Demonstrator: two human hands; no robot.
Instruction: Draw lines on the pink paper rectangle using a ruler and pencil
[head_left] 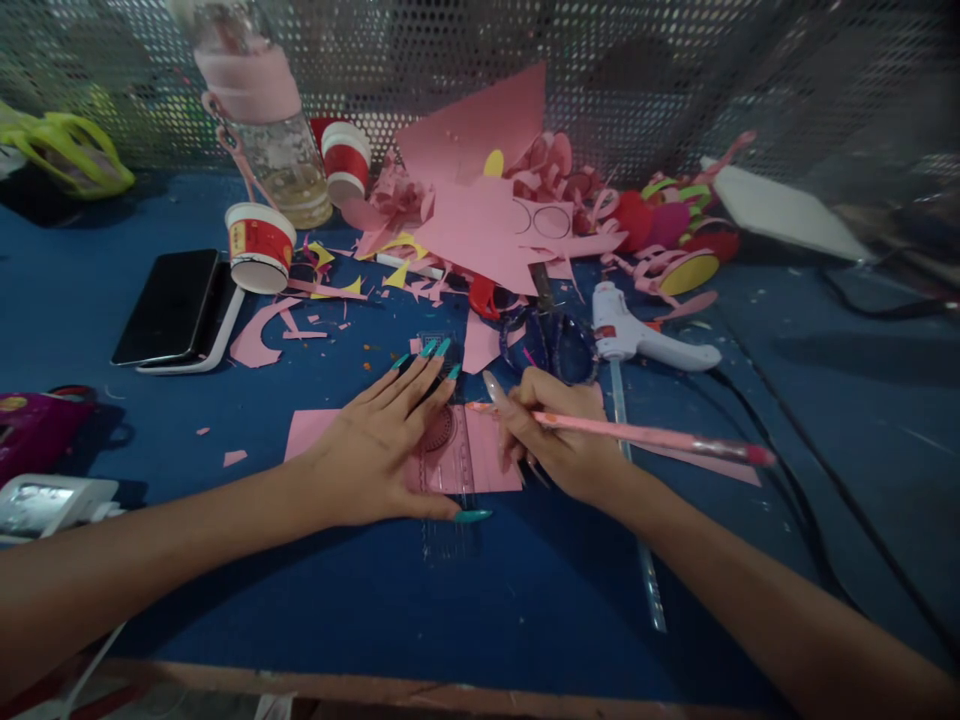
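Pencil [645,433] beside ruler [450,470]

In the head view, the left hand [367,435] lies spread over the ruler, its grip unclenched. The ruler crosses pink paper [307,430] on the desk [525,610]. The right hand's [559,430] grip is closed around the pencil, tip near the paper's upper edge. Beyond are scissors [550,335] and a glue gun [652,346].

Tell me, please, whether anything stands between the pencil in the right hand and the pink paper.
Nothing visible stands between the pencil in the right hand and the bare pink paper beside the clear ruler. The ruler, under the left hand, covers paper just left of the tip.
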